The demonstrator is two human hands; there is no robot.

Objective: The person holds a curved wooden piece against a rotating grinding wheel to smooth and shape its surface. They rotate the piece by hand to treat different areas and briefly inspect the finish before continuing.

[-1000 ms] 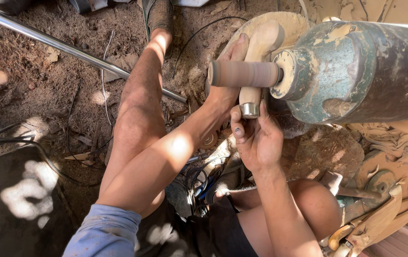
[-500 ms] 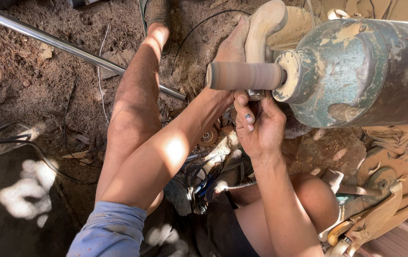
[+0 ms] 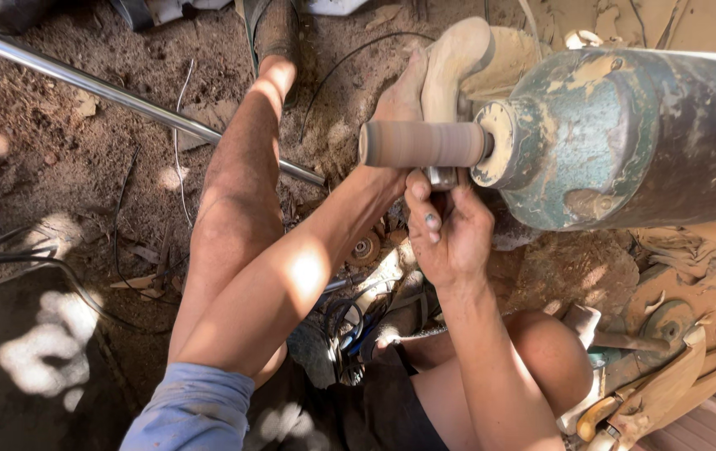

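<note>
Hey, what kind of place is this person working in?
Probably an informal outdoor woodworking spot: a dust-caked green motor housing spinning a brown sanding drum, bare dirt ground, and tangled black cables.

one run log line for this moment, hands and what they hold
left hand: holds curved wooden piece behind sanding drum | right hand: pinches small metal part under drum | motor: dusty green

Rough sanding drum (image 3: 421, 144), chipped painted-metal motor (image 3: 625, 138) — dusty, perhaps wooden workpiece (image 3: 451, 67)
</note>
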